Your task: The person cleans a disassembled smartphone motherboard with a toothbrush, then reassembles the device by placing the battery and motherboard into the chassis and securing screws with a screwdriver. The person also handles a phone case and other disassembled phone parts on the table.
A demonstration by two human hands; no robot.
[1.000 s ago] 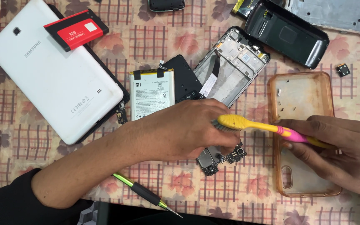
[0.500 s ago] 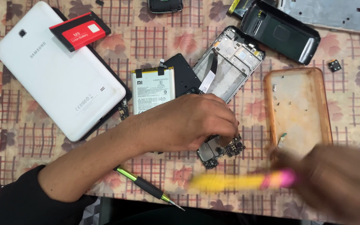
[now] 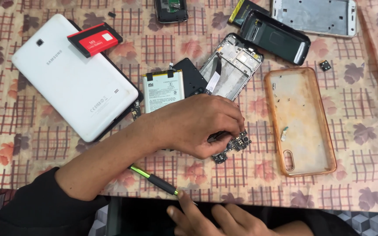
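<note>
My left hand [image 3: 195, 124] reaches across the patterned tablecloth, and its fingers pinch a small dark circuit board [image 3: 238, 143] lying on the cloth. My right hand [image 3: 213, 220] is low at the table's front edge, fingers spread and holding nothing. Its index fingertip touches the tip end of a green and black screwdriver [image 3: 154, 179], which lies just below my left forearm. No toothbrush is in view.
A white tablet [image 3: 71, 78] with a red battery [image 3: 95, 39] on it lies at the left. A silver battery [image 3: 162, 89] and an opened phone frame [image 3: 232, 65] lie behind my left hand. A clear orange case [image 3: 300, 120] lies at the right, with dark shells [image 3: 276, 37] at the back.
My right hand has drawn back from the circuit board to the table's front edge. The yellow and pink toothbrush it held is gone from view. My left hand has stayed on the board.
</note>
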